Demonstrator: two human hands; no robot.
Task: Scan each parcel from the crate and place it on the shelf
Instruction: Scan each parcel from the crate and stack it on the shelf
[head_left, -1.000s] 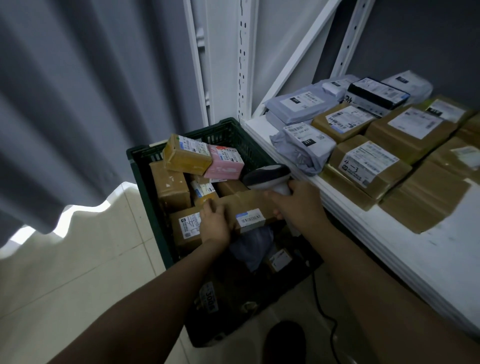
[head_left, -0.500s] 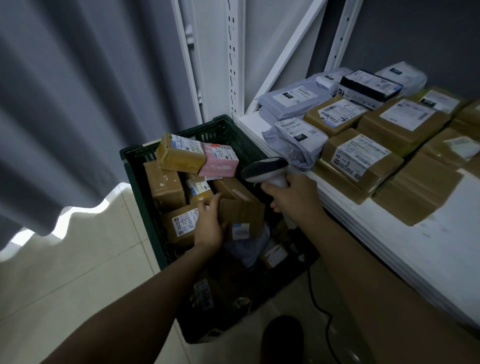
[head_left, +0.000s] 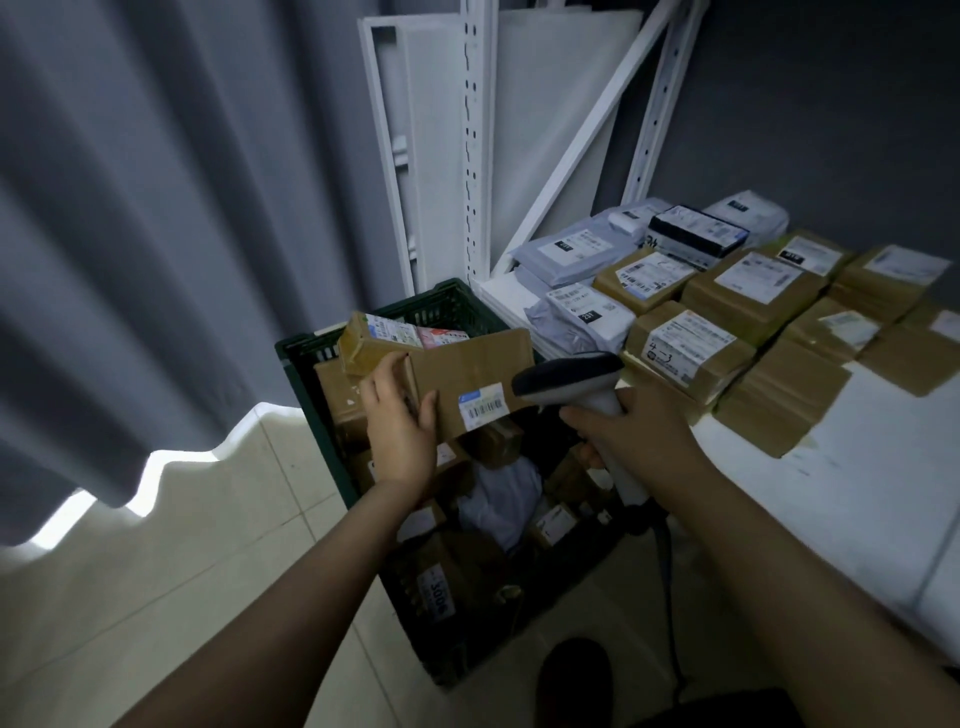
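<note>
Left hand (head_left: 402, 421) grips parcel (head_left: 470, 382), right hand (head_left: 631, 434) clamps scanner (head_left: 569, 379) just beside. Tilt barcode label (head_left: 483, 406) squarely toward scanner head, hold steady.

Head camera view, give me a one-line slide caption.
Left hand holds a brown parcel over the green crate while the right hand aims a scanner at its barcode label.

The left hand (head_left: 402, 421) has lifted the brown parcel (head_left: 470, 382) above the crate (head_left: 311, 374).
</note>
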